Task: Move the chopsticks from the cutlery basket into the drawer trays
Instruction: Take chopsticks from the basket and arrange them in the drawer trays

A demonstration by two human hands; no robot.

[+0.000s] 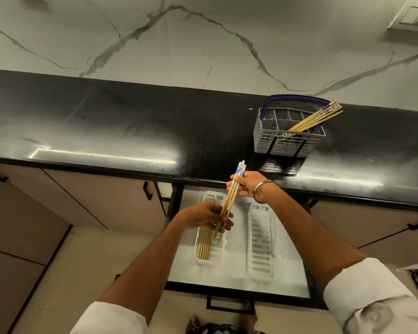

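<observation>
Transferring a held bundle of chopsticks (230, 201) toward the left drawer tray (210, 249), mid-task.

Both hands were clamped on the bundle above that tray: right hand (247, 185) at the patterned ends, left hand (209, 216) near the tips. More chopsticks already lay in the tray; others remained in the cutlery basket (288, 133), beyond it on the counter. Next, judged: lowering the bundle parallel beside those already laid.

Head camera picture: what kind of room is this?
Most likely a kitchen. A black countertop runs under a marble-look wall, a grey cutlery basket holds chopsticks, and an open drawer below has white trays. Cupboards sit beside it.
</observation>
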